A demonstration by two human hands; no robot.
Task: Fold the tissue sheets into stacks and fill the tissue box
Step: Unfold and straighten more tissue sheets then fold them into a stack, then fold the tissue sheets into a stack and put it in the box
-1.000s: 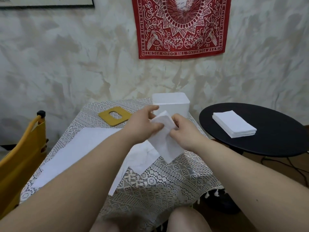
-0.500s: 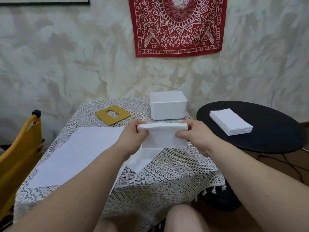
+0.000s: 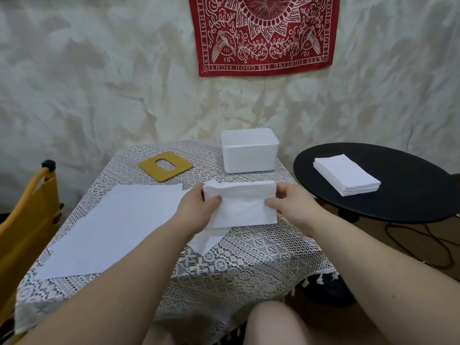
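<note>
Your left hand (image 3: 199, 210) and right hand (image 3: 290, 204) now pinch the folded tissue sheet (image 3: 242, 206) flat by its ends, no longer bunched; one fold looks done; the white tissue box (image 3: 249, 153) awaits.

Left hand (image 3: 199, 210) and right hand (image 3: 293, 205), forearms extended forward, each pinching 1 end of the folded tissue (image 3: 242, 204) between them
</note>
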